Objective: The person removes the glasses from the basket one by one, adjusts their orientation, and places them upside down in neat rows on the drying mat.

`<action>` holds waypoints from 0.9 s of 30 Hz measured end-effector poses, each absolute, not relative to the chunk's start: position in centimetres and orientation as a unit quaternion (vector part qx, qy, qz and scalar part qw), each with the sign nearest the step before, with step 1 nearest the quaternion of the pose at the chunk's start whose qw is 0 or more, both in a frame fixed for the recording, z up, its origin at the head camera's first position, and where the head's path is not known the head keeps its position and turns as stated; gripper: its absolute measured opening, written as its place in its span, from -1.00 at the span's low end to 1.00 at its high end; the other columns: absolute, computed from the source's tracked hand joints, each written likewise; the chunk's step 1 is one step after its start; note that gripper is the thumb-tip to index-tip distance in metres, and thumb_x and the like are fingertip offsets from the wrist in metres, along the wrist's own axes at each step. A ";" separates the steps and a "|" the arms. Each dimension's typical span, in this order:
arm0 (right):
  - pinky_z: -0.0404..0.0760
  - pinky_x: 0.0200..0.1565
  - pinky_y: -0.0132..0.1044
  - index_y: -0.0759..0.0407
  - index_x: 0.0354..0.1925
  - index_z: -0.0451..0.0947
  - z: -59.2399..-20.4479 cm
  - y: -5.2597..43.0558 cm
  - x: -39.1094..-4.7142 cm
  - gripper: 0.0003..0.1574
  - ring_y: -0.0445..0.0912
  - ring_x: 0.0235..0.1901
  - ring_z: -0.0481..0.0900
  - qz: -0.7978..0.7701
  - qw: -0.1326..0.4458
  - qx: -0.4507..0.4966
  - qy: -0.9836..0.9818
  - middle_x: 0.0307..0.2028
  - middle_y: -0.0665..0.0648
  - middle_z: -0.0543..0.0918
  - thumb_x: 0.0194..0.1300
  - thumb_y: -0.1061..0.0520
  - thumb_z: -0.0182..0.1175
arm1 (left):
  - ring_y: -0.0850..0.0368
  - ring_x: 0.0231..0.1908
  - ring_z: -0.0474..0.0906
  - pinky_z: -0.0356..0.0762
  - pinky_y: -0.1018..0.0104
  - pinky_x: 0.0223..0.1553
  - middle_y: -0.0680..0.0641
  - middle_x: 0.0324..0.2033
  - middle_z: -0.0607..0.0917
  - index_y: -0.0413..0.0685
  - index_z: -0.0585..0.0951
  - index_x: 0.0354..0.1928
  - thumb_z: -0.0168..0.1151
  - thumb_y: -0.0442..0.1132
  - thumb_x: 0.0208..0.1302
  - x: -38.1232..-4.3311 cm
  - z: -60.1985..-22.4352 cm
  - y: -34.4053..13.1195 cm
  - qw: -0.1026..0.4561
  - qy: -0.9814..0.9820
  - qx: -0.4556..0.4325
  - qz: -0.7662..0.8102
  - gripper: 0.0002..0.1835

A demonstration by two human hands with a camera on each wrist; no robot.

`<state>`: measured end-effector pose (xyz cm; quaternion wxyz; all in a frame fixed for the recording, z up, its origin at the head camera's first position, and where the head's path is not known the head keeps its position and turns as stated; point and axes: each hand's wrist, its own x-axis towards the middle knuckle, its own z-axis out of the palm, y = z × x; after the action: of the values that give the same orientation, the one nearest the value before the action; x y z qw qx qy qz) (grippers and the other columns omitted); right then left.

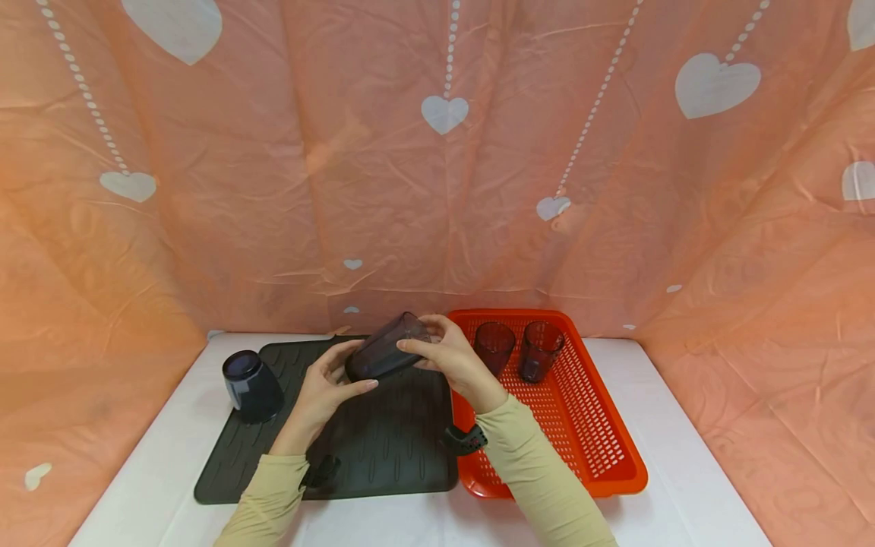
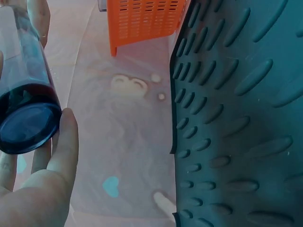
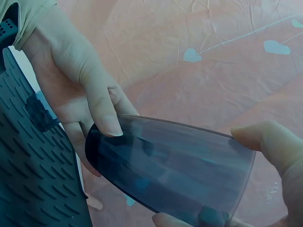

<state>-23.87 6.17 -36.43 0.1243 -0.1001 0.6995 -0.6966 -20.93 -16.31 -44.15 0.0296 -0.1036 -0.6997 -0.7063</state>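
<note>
While tinted tumbler (image 1: 384, 353) is being held tilted above dark mat (image 1: 396, 456), left hand (image 1: 321, 387) is gripping base end, right hand (image 1: 458, 361) gripping rim end, fingers bent round sides. Second tumbler (image 1: 251, 387) is standing on mat's left part, apparently upside down; red basket (image 1: 632, 475) is sitting right of mat, two more tumblers (image 1: 542, 351) resting inside. Held tumbler is looking stiff, fairly light, smooth, probably slippery if wet, breakable if glass; thick-looking base is likely offering surest hold, thin rim calling for gentle pressure.
</note>
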 end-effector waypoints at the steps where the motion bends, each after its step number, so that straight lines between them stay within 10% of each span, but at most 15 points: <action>1: 0.64 -0.15 -0.11 0.27 0.28 0.23 -36.4 6.2 -23.8 -0.18 0.02 -0.17 0.50 -0.696 0.126 -0.100 0.700 0.14 0.28 0.35 0.14 0.14 0.38 | 0.01 0.14 0.43 0.53 0.30 -0.03 -0.10 0.20 0.44 -0.04 0.39 0.30 0.48 -0.36 0.01 -20.9 -44.2 -16.3 0.032 -0.700 -0.101 -0.706 -0.24; 27: 0.37 0.20 0.03 0.23 0.34 0.18 -37.0 8.5 -24.2 -0.18 0.06 0.13 0.44 -0.655 0.230 -0.127 0.708 0.19 0.24 0.37 0.22 0.09 0.31 | -0.01 0.01 0.55 0.55 0.24 -0.05 -0.16 0.16 0.41 -0.17 0.43 0.26 0.45 -0.54 -0.07 -20.1 -43.4 -16.4 0.032 -0.635 -0.092 -0.766 -0.24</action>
<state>-24.17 8.50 -36.97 0.2297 -0.1268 0.7083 -0.6554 -20.14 -16.36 -43.44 0.0317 -0.0919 -0.6352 -0.7662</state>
